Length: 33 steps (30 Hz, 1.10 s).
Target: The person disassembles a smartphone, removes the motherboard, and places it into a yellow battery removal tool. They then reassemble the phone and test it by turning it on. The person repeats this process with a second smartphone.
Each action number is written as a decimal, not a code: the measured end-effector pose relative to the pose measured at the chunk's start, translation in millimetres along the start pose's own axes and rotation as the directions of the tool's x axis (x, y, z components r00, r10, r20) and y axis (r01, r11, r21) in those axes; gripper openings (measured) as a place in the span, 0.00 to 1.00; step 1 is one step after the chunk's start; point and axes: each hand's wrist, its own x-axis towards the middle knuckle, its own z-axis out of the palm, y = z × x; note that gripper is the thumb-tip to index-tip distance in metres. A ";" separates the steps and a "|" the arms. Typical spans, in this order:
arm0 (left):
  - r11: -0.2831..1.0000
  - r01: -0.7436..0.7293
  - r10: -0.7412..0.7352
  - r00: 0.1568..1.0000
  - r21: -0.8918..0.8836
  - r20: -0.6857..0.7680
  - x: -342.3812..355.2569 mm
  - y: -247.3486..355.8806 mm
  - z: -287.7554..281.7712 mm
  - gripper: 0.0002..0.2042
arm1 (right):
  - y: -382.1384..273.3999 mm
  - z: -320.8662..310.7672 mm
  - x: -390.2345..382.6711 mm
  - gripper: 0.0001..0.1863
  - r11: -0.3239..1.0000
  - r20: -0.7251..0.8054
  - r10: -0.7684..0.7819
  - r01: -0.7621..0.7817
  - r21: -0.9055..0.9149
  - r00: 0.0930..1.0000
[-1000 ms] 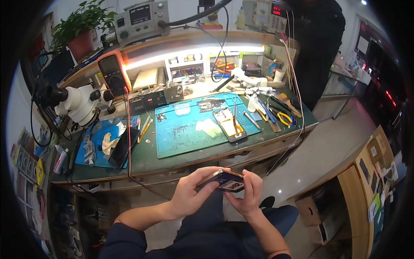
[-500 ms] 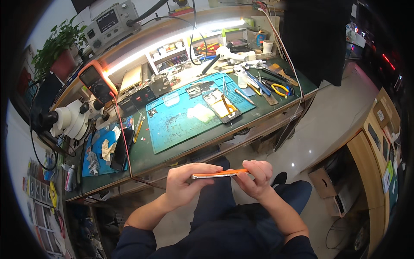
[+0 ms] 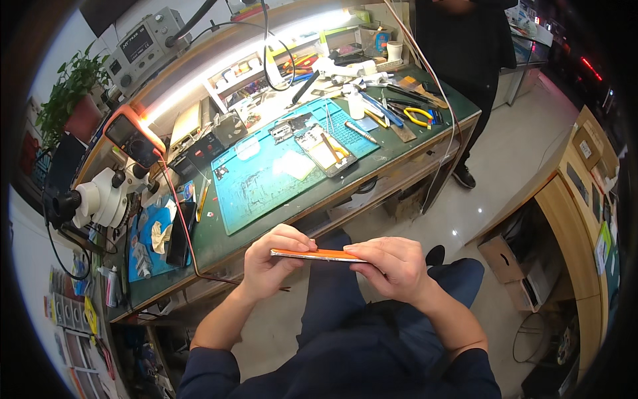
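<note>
I hold a thin flat slab with an orange upper face (image 3: pixel 318 255), seen edge-on, level above my lap. My left hand (image 3: pixel 274 261) pinches its left end between thumb and fingers. Its right end sits in my right hand (image 3: pixel 391 266), whose fingers curl over the edge. On the workbench ahead lies a teal work mat (image 3: pixel 266 179) with an opened phone frame (image 3: pixel 327 151) and small parts on it. Both hands are well short of the bench edge.
A microscope (image 3: pixel 100 199) and an orange multimeter (image 3: pixel 133 136) stand at the bench's left. A dark phone (image 3: pixel 179 226) lies beside a blue mat. Yellow-handled pliers (image 3: pixel 419 116) and tools lie at the right. Another person in black (image 3: pixel 458 40) stands at the far right corner. Cardboard boxes (image 3: pixel 512 266) sit on the floor.
The flat piece has turned from face-up to edge-on and now lies level between both hands. My view has tilted down and to the right.
</note>
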 end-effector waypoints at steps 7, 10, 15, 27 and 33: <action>0.979 0.106 -0.087 0.990 -0.172 0.115 11.2 -11.6 -16.0 0.08 | 3.1 0.9 -8.0 0.22 0.903 0.205 0.186 -0.249 0.350 0.961; 0.991 0.015 0.027 0.952 -0.134 0.306 31.1 -14.8 -22.7 0.08 | -1.7 1.9 -4.7 0.34 -0.038 0.679 0.278 -0.698 0.715 0.680; 0.974 -0.158 0.088 0.925 0.161 0.371 53.5 -6.6 -13.1 0.10 | 0.0 9.2 -9.7 0.49 -0.032 0.652 0.314 -0.679 0.734 0.690; 0.865 0.267 -0.265 0.962 0.424 -0.066 17.1 -4.2 44.2 0.04 | 4.6 29.0 -24.1 0.47 0.775 -0.018 0.568 -0.527 0.350 0.823; 0.845 0.193 -0.177 0.981 0.499 -0.080 18.5 -6.4 47.6 0.02 | 1.7 27.6 -26.0 0.48 0.819 -0.034 0.549 -0.529 0.223 0.835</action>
